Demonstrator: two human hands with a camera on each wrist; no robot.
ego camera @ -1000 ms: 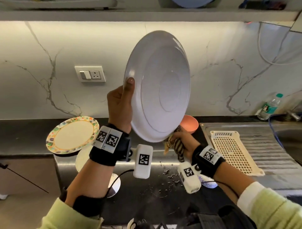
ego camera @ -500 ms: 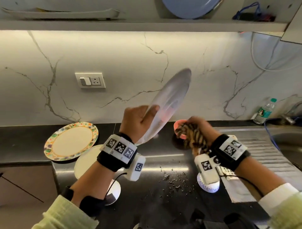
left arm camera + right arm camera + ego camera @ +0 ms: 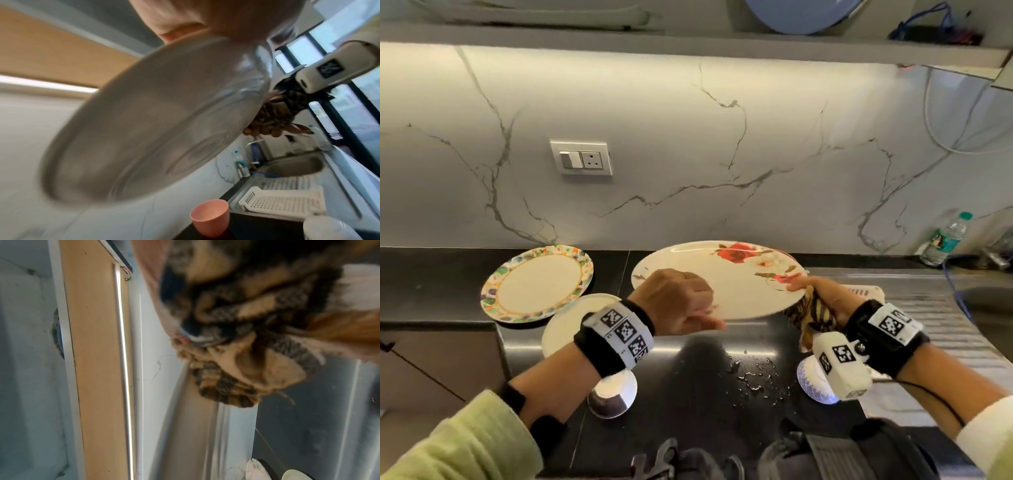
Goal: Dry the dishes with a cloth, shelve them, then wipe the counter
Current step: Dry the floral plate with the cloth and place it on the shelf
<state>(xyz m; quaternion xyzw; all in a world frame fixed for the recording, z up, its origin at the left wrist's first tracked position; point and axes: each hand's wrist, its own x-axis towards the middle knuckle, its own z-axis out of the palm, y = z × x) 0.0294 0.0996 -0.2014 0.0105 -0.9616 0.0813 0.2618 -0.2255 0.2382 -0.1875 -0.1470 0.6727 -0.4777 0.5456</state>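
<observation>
A large cream plate with red flowers (image 3: 729, 277) is held almost flat, face up, above the black counter (image 3: 688, 404). My left hand (image 3: 681, 301) grips its near left rim. My right hand (image 3: 822, 298) holds a bunched brown striped cloth (image 3: 808, 313) against the plate's right rim, thumb on top. In the left wrist view the plate's pale underside (image 3: 148, 123) fills the frame, with the cloth (image 3: 273, 113) behind its edge. The right wrist view shows the cloth (image 3: 236, 340) close up, blurred.
A colourful-rimmed plate (image 3: 537, 284) and a small white plate (image 3: 571, 325) lie at the left. A steel bowl (image 3: 613, 394), water drops (image 3: 753, 373) and a patterned dish (image 3: 815, 383) sit in front. A pink cup (image 3: 209, 217), white rack (image 3: 285, 203), sink (image 3: 292, 164), bottle (image 3: 945, 240) and shelf (image 3: 688, 44) are nearby.
The plate has swung down from upright with its back to me to nearly flat, flowered face up. My right hand with the cloth has come onto its right rim.
</observation>
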